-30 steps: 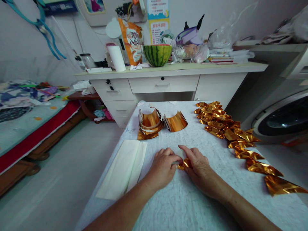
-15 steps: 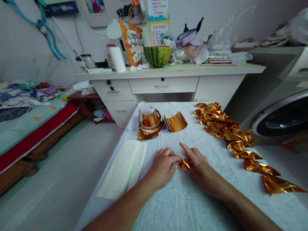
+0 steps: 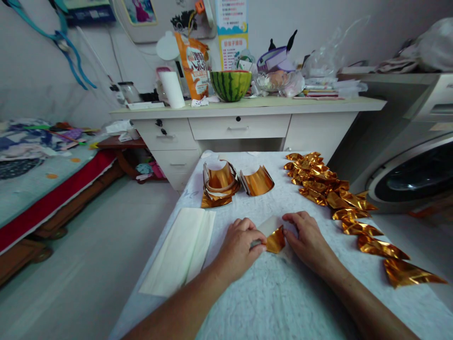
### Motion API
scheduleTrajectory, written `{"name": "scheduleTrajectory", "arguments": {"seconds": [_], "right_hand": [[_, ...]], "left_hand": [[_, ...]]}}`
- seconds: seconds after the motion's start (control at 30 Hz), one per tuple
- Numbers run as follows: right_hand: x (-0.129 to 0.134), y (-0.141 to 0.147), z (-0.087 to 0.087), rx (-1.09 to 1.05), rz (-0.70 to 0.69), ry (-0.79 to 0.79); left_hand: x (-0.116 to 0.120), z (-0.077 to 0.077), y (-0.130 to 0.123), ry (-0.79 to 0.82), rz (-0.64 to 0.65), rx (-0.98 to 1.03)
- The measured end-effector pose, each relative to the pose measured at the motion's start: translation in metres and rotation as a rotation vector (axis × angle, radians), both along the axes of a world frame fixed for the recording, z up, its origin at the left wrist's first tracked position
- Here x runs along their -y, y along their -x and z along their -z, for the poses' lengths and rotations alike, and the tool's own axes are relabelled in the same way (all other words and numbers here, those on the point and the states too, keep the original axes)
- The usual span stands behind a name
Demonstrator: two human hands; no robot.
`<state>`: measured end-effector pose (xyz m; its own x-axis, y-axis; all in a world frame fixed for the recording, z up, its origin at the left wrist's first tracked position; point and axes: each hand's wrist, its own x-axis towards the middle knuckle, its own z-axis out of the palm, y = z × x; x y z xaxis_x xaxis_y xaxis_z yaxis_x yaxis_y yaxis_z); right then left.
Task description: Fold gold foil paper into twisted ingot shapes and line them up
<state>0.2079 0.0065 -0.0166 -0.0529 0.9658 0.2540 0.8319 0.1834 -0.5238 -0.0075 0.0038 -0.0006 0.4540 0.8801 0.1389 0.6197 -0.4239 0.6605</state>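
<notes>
A small piece of gold foil paper (image 3: 275,242) lies partly folded on the cloth-covered table, with its pale backing showing along the upper side. My left hand (image 3: 240,244) rests at its left end, fingers curled and pinching the edge. At the opposite end, my right hand (image 3: 308,238) is bent round, thumb and forefinger on the right edge of the paper. Beyond the hands stand curved gold foil sheets, one stack (image 3: 220,182) at left and a smaller one (image 3: 257,181) beside it. Folded gold foil pieces (image 3: 348,213) trail down the right side.
A folded off-white sheet (image 3: 179,252) lies left of my hands on the table (image 3: 255,302). Behind stands a white desk (image 3: 244,123) bearing half a watermelon (image 3: 230,86), an orange pouch (image 3: 194,66) and plastic bags. A washing machine (image 3: 399,118) is at right, a bed (image 3: 46,184) at left.
My right hand has drawn back to the right, and its outstretched forefinger is now bent. More of the gold foil paper shows between the hands. My left hand stays nearly in place.
</notes>
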Motion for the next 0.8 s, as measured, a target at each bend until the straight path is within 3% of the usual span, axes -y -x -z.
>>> {"name": "scheduleTrajectory", "arguments": {"seconds": [0.2, 0.8], "right_hand": [[0.002, 0.004, 0.0, 0.142, 0.009, 0.07], [0.001, 0.012, -0.006, 0.04, 0.048, 0.139]], "left_hand": [[0.001, -0.002, 0.0, -0.038, -0.208, -0.097], [0.001, -0.001, 0.001, -0.001, -0.14, -0.128]]}}
